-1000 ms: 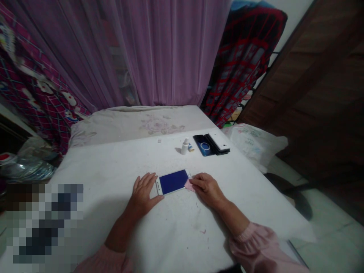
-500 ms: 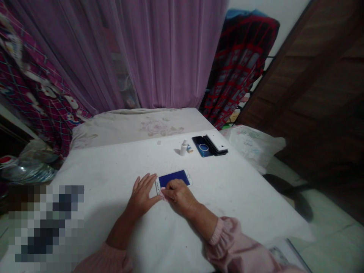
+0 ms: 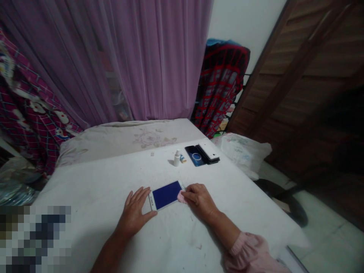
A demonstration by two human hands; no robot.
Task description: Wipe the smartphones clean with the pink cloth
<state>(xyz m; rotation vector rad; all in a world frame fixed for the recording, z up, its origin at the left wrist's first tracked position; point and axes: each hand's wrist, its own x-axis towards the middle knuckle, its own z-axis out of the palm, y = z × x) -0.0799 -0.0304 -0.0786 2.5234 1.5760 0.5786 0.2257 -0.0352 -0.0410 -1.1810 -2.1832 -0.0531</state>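
A white smartphone (image 3: 167, 194) with a plain blue screen lies face up on the white-covered table. My left hand (image 3: 136, 210) rests flat at its left end, thumb and fingers spread apart around the corners, steadying it. A small pink cloth (image 3: 182, 196) is pinched in my right hand (image 3: 200, 201), pressed against the lower right corner of the phone. Beyond the phone stands a small white spray bottle (image 3: 176, 158), upright, beside a small blue, white and tan item (image 3: 182, 159) whose kind I cannot make out.
A blue-backed phone (image 3: 195, 156) and a dark stack topped by a white phone (image 3: 209, 150) lie at the table's back right. A tiny pale square (image 3: 152, 154) lies farther left. A plastic bag (image 3: 244, 151) hangs past the right edge of the white cover (image 3: 113, 182).
My right hand has slid the pink cloth from the phone's left end to its right end, uncovering the screen. My left hand stays at the left end. The view has shifted.
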